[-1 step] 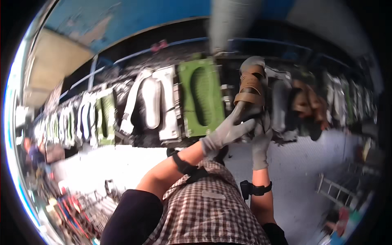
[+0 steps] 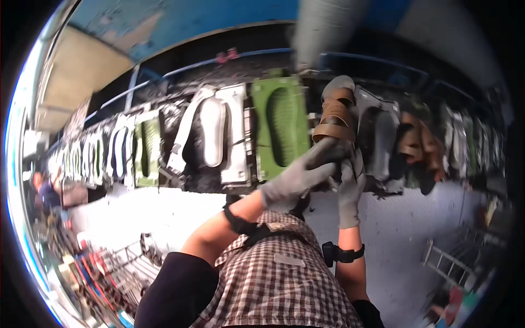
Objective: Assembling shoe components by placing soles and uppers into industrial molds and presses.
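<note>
A sandal with brown straps (image 2: 334, 117) stands toe-up on a pale shoe last, in front of the row of moulds. My left hand (image 2: 298, 177), in a grey glove, reaches across from the left and grips the sandal's dark heel end. Close beside it, my gloved right hand (image 2: 350, 188) is closed around the same end from the right. Where the fingers meet, the dark heel part hides some of them. Left of the sandal is a green sole mould (image 2: 261, 128) with a foot-shaped hollow.
A white, opened sole mould (image 2: 212, 134) is further left, with more moulds in a long row. On the right hang other brown straps (image 2: 421, 142), blurred. A metal rack (image 2: 451, 262) stands low on the right; a wire cart (image 2: 128, 268) and a person (image 2: 46, 191) are on the left.
The row of moulds has shifted a little to the right in view. My left hand has moved slightly left; both hands stay at the sandal's heel end.
</note>
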Demonstrator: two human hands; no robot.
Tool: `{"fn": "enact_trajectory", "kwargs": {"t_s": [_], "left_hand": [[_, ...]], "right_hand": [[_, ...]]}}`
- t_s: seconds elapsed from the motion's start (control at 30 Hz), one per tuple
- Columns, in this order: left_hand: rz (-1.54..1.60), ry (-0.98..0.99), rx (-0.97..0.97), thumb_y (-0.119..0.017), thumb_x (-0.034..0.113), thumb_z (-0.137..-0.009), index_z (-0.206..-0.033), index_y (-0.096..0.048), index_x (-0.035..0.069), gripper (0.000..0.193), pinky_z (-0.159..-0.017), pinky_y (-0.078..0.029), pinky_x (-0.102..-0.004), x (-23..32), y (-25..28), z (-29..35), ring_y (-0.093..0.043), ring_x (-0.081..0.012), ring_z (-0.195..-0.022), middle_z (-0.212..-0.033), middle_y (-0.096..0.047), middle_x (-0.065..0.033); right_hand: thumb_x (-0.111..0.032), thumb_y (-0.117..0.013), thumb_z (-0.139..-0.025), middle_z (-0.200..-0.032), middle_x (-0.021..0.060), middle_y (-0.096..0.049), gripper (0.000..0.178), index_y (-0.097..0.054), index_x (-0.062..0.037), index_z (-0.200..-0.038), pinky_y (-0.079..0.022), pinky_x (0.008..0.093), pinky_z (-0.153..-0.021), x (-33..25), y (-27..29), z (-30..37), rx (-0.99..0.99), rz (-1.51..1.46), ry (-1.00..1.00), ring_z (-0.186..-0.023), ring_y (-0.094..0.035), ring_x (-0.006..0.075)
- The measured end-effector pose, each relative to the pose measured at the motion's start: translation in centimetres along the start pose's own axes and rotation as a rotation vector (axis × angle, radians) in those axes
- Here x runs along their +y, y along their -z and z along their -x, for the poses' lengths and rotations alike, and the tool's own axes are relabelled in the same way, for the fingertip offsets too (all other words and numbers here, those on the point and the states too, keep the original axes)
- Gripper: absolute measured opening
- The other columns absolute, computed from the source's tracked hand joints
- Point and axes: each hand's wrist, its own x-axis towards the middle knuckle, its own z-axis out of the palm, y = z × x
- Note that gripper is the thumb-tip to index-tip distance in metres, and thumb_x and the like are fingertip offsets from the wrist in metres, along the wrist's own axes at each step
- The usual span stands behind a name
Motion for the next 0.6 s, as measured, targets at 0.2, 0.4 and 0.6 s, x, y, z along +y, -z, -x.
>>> {"fn": "enact_trajectory", "kwargs": {"t_s": [0.2, 0.4, 0.6], "left_hand": [[-1.134, 0.091, 1.201, -0.057, 0.024, -0.105, -0.146, -0.049, -0.005, 0.05, -0.091, -0.051, -0.0313, -2.9, 25.1, 11.8, -0.063, -0.0152, -0.098, -0.106, -0.068, -0.0071], [0.207, 0.383, 0.75, -0.054, 0.062, -0.098, -0.12, -0.067, 0.007, 0.062, -0.079, -0.052, -0.034, -2.1, 30.2, 10.5, -0.061, -0.0161, -0.085, -0.099, -0.066, -0.0033], [0.129, 0.174, 0.69, -0.056, 0.047, -0.103, -0.13, -0.061, 0.004, 0.051, -0.089, -0.05, -0.0308, -4.4, 28.4, 16.3, -0.06, -0.0129, -0.096, -0.108, -0.065, -0.0029]], "right_hand": [[-0.012, -0.064, -0.098, -0.135, 0.0094, -0.064, 0.048, -0.055, 0.0046, -0.142, -0.047, 0.0291, -0.102, 3.5, -10.3, 2.3, -0.101, 0.107, -0.095, -0.118, -0.061, 0.0148], [-0.013, -0.064, -0.094, -0.131, 0.0097, -0.067, 0.044, -0.062, 0.0042, -0.135, -0.048, 0.0305, -0.101, 5.6, -22.8, 0.4, 0.02, -0.01, -0.051, -0.116, -0.064, 0.0167], [-0.016, -0.069, -0.093, -0.105, 0.0153, -0.064, 0.04, -0.067, -0.0145, -0.133, -0.053, 0.0432, -0.082, 9.1, -29.7, -1.1, -0.15, 0.977, 0.568, -0.095, -0.066, 0.0345]]}}
